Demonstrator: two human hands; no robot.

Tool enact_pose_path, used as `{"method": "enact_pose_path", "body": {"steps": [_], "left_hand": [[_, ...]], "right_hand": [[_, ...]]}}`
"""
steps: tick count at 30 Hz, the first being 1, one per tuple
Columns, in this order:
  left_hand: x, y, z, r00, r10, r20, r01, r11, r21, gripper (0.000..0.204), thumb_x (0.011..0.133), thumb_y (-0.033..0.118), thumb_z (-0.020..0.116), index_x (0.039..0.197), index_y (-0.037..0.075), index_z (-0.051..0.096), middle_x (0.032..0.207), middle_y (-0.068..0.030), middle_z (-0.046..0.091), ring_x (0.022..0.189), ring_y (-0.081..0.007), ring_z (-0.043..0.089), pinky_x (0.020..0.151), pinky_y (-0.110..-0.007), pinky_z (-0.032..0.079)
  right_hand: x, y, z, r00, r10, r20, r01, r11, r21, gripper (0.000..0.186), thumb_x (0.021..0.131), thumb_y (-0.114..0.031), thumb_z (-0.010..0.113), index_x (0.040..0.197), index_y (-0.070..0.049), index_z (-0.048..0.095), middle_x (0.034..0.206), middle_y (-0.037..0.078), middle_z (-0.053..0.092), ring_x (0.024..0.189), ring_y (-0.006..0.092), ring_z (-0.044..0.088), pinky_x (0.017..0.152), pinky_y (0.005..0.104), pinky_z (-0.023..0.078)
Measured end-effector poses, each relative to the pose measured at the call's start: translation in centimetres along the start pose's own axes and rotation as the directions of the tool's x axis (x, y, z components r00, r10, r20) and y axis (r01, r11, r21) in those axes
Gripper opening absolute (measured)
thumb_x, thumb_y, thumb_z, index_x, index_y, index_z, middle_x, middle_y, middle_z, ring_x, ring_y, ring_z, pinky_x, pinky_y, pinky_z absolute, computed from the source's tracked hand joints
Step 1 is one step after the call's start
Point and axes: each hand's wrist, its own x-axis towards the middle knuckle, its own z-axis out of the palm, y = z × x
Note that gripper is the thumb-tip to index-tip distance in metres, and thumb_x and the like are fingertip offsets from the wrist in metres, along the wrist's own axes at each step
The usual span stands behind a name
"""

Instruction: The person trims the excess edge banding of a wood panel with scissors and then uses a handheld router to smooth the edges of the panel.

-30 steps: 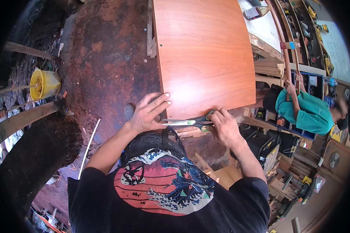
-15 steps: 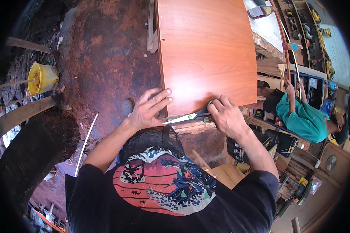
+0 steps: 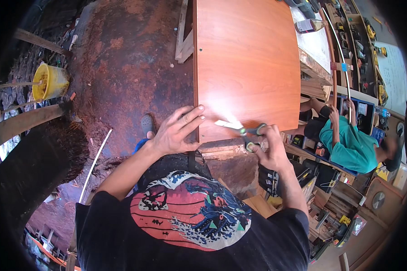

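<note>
The floor (image 3: 122,86) was blotched reddish-brown — at right, tool shelves (image 3: 351,31) stood near a pale board (image 3: 395,74).

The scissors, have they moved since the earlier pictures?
Yes: the scissors moved right and forward, relative to the wood-grain panel.

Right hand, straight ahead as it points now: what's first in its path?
Past the scissors the right hand holds, probably the reddish wood-grain panel, at its near edge. Depth is unclear, so it might pass just above instead.
</note>
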Motion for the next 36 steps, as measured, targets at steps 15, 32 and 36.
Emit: {"method": "enact_pose_path", "body": {"steps": [15,32,36], "left_hand": [[1.8,3.4,-3.1,0.982,-0.089,0.165,0.08,0.995,0.061,0.082,0.071,0.031,0.089,0.141,-0.001,0.058,0.151,-0.0215,0.054,0.127,-0.0417,0.058,0.106,-0.049,0.05],[-2.7,8.3,-12.4,0.572,-0.666,0.479,0.593,-0.067,-0.803,0.027,0.11,0.027,0.054,0.116,0.003,0.066,0.103,-0.0157,0.076,0.091,-0.0249,0.075,0.084,-0.043,0.063],[-1.3,10.6,-12.2,0.473,-0.795,0.38,0.706,0.085,-0.703,0.025,0.109,0.025,0.056,0.12,0.005,0.068,0.108,-0.0138,0.076,0.085,-0.022,0.076,0.065,-0.034,0.065]], "right_hand": [[-6.9,-2.1,8.4,0.929,0.352,-0.109,0.08,0.096,0.992,0.047,0.085,-0.024,0.089,0.119,-0.003,0.064,0.103,0.008,0.075,0.094,0.0172,0.072,0.082,0.0315,0.058],[-5.7,-19.0,16.3,0.862,0.418,-0.287,0.214,0.214,0.953,0.028,0.101,-0.02,0.069,0.12,0.0,0.067,0.093,0.007,0.067,0.078,0.0149,0.066,0.07,0.0302,0.053],[-6.2,-20.0,15.5,0.419,0.239,-0.876,0.381,0.829,0.409,0.031,0.084,-0.008,0.076,0.115,-0.002,0.071,0.105,0.012,0.067,0.084,0.0265,0.064,0.07,0.0351,0.052]]}}
